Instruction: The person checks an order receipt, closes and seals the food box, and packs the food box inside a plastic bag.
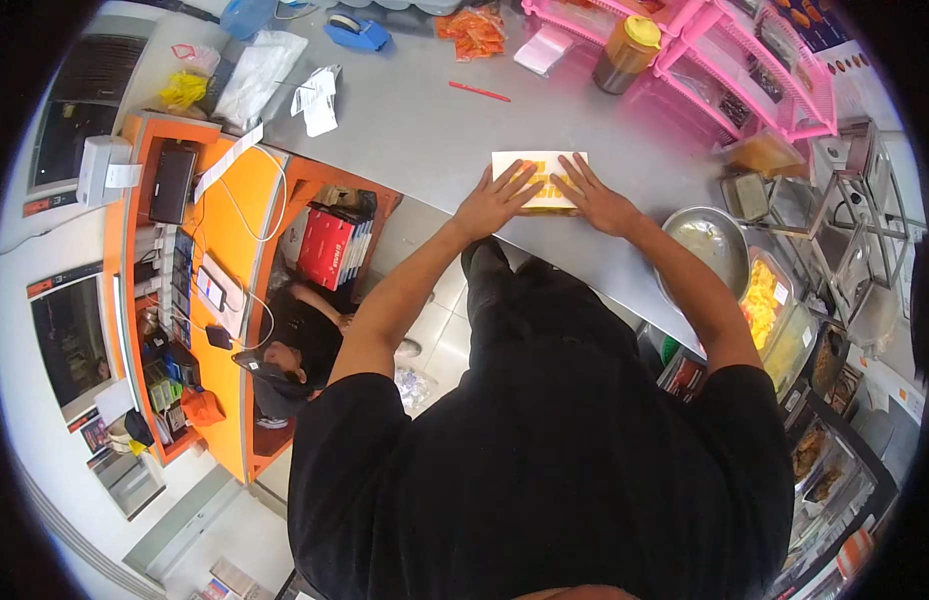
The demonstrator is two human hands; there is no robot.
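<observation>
A white food box [540, 161] with orange and yellow print lies near the front edge of the steel counter. My left hand [497, 204] rests on its left side, fingers spread over the lid. On the right side my right hand [601, 204] lies the same way, its fingers stretched across the print. Both palms sit at the near corners, and neither hand is closed round anything. The lid looks down flat; what the box holds is hidden.
On the counter [404, 130] lie a red pen [479, 92], a blue tape dispenser [357, 34] and a yellow-lidded sauce bottle [625, 58]. Pink baskets [684, 100] stand behind. A metal bowl [706, 250] is by my right arm. Another person [299, 350] is low at left.
</observation>
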